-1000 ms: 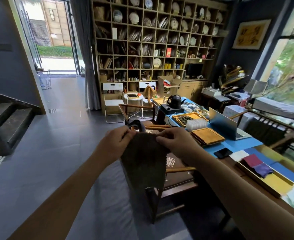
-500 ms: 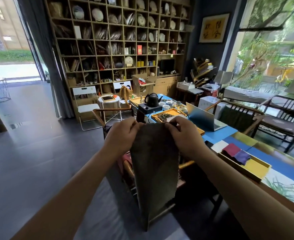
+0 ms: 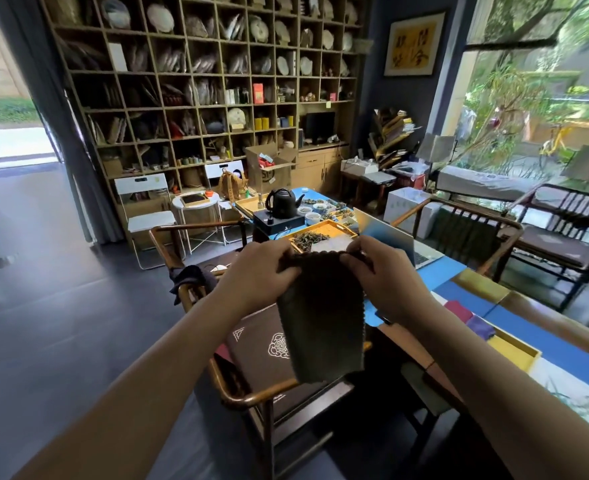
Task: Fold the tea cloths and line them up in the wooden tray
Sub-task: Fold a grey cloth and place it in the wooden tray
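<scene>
A dark grey-brown tea cloth (image 3: 322,323) hangs in the air in front of me, over a wooden chair. My left hand (image 3: 256,275) pinches its top left corner and my right hand (image 3: 381,271) pinches its top right corner. To the right, partly behind my right forearm, the wooden tray (image 3: 514,355) lies on the table. A folded maroon cloth (image 3: 458,310) and a folded purple cloth (image 3: 480,327) lie side by side in it, and beyond them its yellow floor shows.
A wooden chair (image 3: 251,393) with a dark patterned cushion stands below the cloth. On the blue-covered table (image 3: 570,355) are a laptop (image 3: 386,237), a black kettle (image 3: 281,202), trays of tea leaves and small cups. More chairs stand on the far side by the window.
The view has swung to the right, from the doorway toward the table and window. The hanging cloth looks shorter and wider now. Both hands keep hold of its top edge.
</scene>
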